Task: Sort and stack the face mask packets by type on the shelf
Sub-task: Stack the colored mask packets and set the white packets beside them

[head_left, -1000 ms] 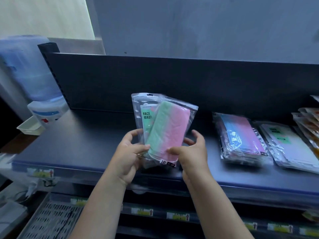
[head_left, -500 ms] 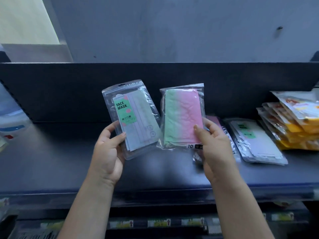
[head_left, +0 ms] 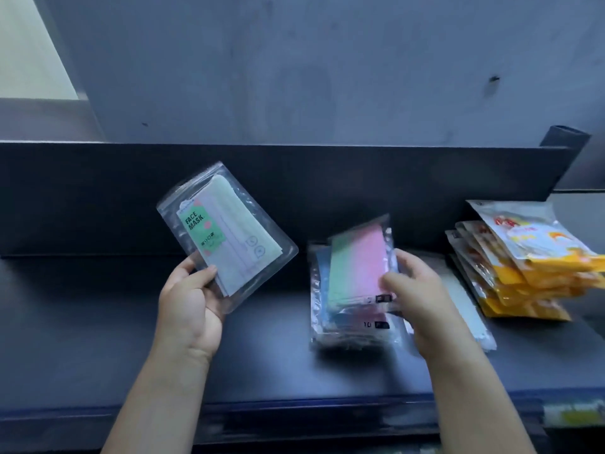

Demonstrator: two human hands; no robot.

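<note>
In the head view, the right hand pinches a green-pink mask packet just over the matching pile at centre-right on the shelf, while the left hand grips the "FACE MASK" packet at centre-left, unsorted beside orange packs at right.

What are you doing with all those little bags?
A person is sorting face mask packets on a dark shelf. The left hand holds up a clear packet with a green "FACE MASK" label. The right hand is putting a green-and-pink packet onto a pile of similar packets. Behind that hand lies a pale packet, partly hidden. Yellow packets sit stacked at the right.
</note>
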